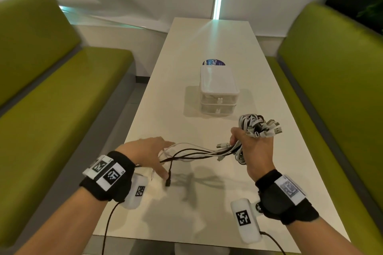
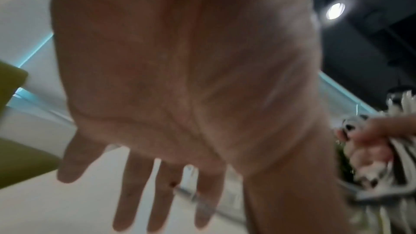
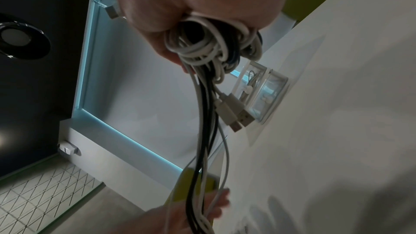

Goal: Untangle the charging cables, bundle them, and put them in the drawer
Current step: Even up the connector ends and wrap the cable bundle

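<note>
The right hand (image 1: 253,151) clenches the coiled bundle of white and black charging cables (image 1: 257,128) above the white table (image 1: 259,172), while the left hand (image 1: 148,151), fingers straight, touches their loose ends.

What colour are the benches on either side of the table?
Olive green benches, one on each side of the white table; the head view shows them best.

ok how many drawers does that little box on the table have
2. The upper drawer and the lower drawer are stacked in the clear box mid-table, both shut, knobs facing the person. Nothing hides its front.
</note>
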